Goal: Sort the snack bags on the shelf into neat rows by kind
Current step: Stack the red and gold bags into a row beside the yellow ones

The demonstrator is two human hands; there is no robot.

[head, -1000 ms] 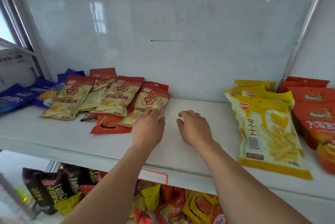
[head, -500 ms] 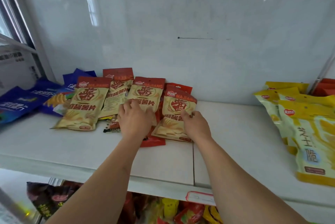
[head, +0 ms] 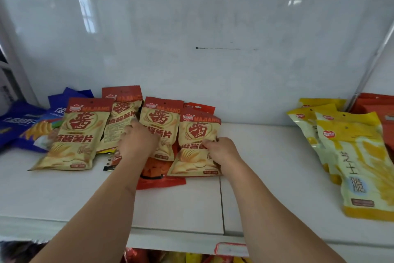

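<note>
- Since half a second ago our left hand (head: 136,143) has slid from the loose bags at the pile's left onto the third cream bag (head: 160,122), and our right hand (head: 221,152) has settled lower on the rightmost cream bag (head: 196,141).
- Nearest us, a red-edged label holder (head: 231,249) hangs on the front lip of the white shelf (head: 181,209); below it we glimpse red and yellow packets (head: 191,258) on a lower shelf.
- On the shelf, our left hand lies with fingers curled over the third cream bag's lower half; whether it grips or only presses, we cannot tell.
- Our right hand pinches the right edge of the rightmost cream bag, thumb on its face.
- A flat red bag (head: 160,179) lies beneath both of these, sticking out toward us.
- Further left, a big cream bag (head: 74,135) overlaps another cream bag (head: 121,118) behind it.
- Blue bags (head: 23,124) spread at the far left.
- Yellow bags (head: 358,160) lie stacked at the right, well apart from the cream pile, with orange-red bags (head: 379,107) behind them.
- A white back panel (head: 191,28) closes off the rear.
</note>
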